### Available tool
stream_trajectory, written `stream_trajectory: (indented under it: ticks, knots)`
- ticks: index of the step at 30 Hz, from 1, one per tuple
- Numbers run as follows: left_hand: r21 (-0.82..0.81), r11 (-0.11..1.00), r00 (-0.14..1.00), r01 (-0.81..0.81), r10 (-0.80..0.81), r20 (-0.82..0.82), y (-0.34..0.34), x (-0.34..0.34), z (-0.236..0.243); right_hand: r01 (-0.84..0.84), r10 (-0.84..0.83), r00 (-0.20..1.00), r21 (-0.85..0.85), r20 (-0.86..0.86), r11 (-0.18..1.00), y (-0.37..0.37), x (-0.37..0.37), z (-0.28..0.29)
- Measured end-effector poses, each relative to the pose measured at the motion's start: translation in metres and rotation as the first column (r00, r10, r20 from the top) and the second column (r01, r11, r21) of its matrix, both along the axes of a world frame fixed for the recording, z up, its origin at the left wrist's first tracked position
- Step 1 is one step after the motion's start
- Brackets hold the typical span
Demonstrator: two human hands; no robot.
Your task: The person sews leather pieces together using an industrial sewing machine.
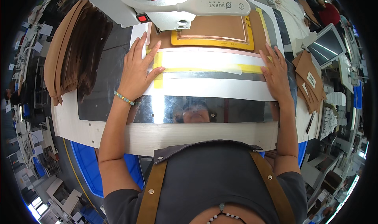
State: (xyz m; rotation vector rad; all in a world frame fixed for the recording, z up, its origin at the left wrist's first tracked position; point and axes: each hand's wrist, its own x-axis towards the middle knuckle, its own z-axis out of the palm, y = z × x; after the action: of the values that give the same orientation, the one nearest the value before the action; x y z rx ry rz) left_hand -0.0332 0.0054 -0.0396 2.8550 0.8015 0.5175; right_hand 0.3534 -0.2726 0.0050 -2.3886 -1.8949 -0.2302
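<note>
My left hand [138,68] lies flat with spread fingers on the left edge of a white sheet [197,87] with strips of yellow tape [158,72]. My right hand [277,74] rests on the sheet's right side, fingers apart, the tips near the edge of a brown leather-like panel [165,42]. On that panel sits a yellow frame [212,45] around a brown piece [210,27]. A white machine head [165,17] stands over the panel and hides part of it and of the frame. Neither hand holds anything.
A thick stack of brown pieces [69,46] stands at the left. More brown pieces [307,80] lie at the right below a small screen [327,46]. A gooseneck lamp [214,6] hangs over the panel. Blue bins [88,165] are below the table edge [204,133].
</note>
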Motion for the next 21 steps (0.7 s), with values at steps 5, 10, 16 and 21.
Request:
stream_trajectory:
  ticks: [5,10,16,21]
  knots:
    - [-0.011,1.000,0.999,-0.027,0.026,-0.026,0.004,0.000,0.000,0.002,-0.002,1.000,-0.024,0.016,1.000,-0.001,0.002,0.003]
    - [0.036,0.998,0.998,-0.046,0.047,-0.036,0.012,-0.009,0.011,-0.056,0.059,0.998,0.067,-0.039,0.996,0.018,0.003,0.003]
    - [0.017,1.000,0.998,0.002,-0.001,-0.063,0.029,-0.018,0.026,-0.055,0.064,0.997,0.169,-0.052,0.984,0.028,-0.003,-0.024]
    - [0.063,0.998,0.989,0.009,0.000,-0.150,0.021,-0.028,0.033,-0.095,0.123,0.987,0.239,-0.102,0.966,0.024,-0.008,-0.026]
